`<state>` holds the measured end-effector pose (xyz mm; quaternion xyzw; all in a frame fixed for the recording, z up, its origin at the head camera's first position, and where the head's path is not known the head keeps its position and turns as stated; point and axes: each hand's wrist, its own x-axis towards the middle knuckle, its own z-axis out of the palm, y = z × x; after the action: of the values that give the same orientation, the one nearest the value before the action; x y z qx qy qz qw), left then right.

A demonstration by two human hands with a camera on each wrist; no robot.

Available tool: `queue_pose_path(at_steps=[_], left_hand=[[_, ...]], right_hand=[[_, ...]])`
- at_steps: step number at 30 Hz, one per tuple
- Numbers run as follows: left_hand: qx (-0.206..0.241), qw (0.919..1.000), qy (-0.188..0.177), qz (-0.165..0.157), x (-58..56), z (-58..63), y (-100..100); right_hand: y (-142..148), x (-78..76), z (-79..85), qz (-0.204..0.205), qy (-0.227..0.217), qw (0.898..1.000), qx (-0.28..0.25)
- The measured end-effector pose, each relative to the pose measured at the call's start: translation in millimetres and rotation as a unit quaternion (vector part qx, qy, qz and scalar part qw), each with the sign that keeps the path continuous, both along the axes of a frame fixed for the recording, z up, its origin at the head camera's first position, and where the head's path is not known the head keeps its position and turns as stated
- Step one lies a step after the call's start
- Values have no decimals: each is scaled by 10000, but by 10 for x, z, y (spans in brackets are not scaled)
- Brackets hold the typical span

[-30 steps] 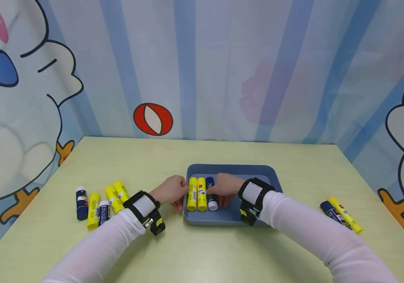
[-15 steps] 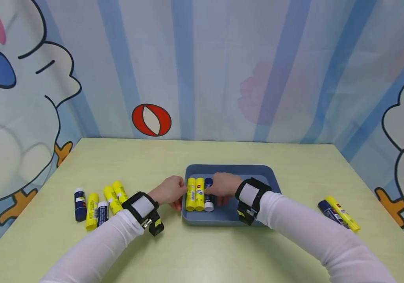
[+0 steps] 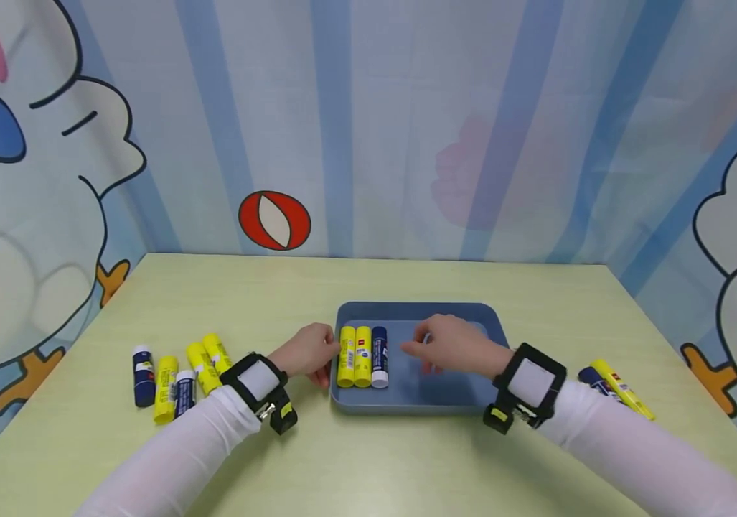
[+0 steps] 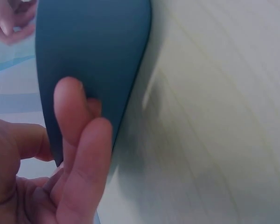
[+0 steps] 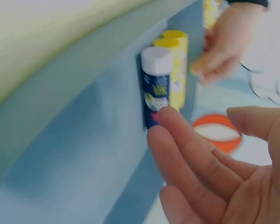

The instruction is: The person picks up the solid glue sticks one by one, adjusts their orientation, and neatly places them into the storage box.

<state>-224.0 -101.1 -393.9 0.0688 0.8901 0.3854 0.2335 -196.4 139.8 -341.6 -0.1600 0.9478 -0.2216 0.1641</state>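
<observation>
Right hand point(image 3: 455, 345) has released blue glue stick point(image 3: 379, 357), fingers apart; looks placed beside yellow sticks point(image 3: 362, 357) in tray point(image 3: 416, 407). Left hand point(image 3: 306, 350) pinches tray wall.

Right of the blue glue stick point(image 3: 379, 357), the blue-grey tray point(image 3: 413, 411) offers room to its right wall, beneath the right hand point(image 3: 455, 346). That stick and two yellow glue sticks point(image 3: 363, 357) block the left end, and the left hand point(image 3: 308, 350), gripping the left wall, bars entry there. The right sleeve point(image 3: 633, 449) cuts across the way toward the yellow-and-blue pair of glue sticks point(image 3: 624, 390). Behind the tray, a hand could pass over the table point(image 3: 258, 276) up to the striped backdrop point(image 3: 387, 143).
</observation>
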Motion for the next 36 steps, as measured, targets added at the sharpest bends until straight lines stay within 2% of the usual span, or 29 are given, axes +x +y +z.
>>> queue_pose_path(at_steps=[7, 10, 15, 19, 25, 29, 36], left_hand=[[36, 10000, 13, 11, 5, 34, -4], [3, 10000, 23, -1, 1, 27, -4], [-70, 10000, 8, 10, 1, 1, -6], [-63, 10000, -17, 30, 5, 10, -4], [-82, 10000, -29, 25, 11, 26, 0], [-83, 10000, -35, 0, 20, 41, 7], [-117, 9999, -28, -26, 15, 43, 15]], right_hand=[[737, 67, 243, 289, 331, 9938, -1017], [1037, 96, 344, 278, 537, 9934, -980], [1442, 195, 404, -70, 854, 9936, -731], [1716, 257, 341, -365, 1019, 9934, -392], [2056, 304, 136, -753, 1098, 9907, 269], [2245, 302, -14, -996, 955, 9893, 482], [2502, 294, -213, -1285, 440, 9879, 749]])
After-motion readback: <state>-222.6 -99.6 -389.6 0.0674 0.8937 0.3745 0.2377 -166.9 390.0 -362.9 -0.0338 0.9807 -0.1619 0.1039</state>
